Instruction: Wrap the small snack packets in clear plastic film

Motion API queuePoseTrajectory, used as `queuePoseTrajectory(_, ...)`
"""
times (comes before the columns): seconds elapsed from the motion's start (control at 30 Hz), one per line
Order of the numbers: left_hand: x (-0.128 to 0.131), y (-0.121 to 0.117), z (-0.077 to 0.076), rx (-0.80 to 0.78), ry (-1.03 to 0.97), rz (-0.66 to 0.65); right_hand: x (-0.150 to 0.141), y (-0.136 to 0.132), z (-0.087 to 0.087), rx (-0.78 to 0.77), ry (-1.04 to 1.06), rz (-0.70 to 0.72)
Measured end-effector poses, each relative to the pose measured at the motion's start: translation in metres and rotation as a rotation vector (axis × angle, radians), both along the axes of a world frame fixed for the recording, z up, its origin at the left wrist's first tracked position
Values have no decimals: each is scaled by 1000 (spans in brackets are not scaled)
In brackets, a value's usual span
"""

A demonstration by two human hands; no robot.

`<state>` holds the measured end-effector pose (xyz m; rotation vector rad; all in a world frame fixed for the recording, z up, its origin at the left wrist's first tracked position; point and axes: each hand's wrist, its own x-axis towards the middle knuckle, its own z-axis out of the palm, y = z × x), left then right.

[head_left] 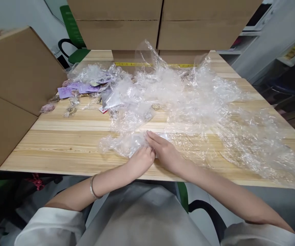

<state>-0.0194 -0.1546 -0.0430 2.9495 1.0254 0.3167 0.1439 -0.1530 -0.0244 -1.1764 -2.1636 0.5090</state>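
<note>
My left hand [142,160] is curled into a near fist at the front of the table, its fingers closed on crumpled clear plastic film [122,145]. Against it, my right hand [165,152] reaches across with fingers pressed together, also at the film. The fingertips meet, and whatever else lies between them is hidden. Under and around the hands, a flat silvery-clear piece shows partly through the film. A large loose heap of clear plastic film [188,92] spreads behind the hands and off to the right.
Purple printed cards [79,88] and several small bagged items [71,111] lie at the back left. Cardboard boxes stand along the left [16,71] and at the back [122,32]. A yellow measuring strip [129,64] crosses the far part of the wooden table [60,141].
</note>
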Motion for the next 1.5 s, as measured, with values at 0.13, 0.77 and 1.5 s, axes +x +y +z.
queuePoseTrajectory(0.13,-31,6,5,38,-53,-134,-2,2,-17,126,-125,91)
queuePoseTrajectory(0.77,-67,11,66,197,-246,64,-31,-9,-6,33,-410,34)
queuePoseTrajectory(1.5,-52,45,41,-218,-64,-271,35,-18,12,30,-269,315)
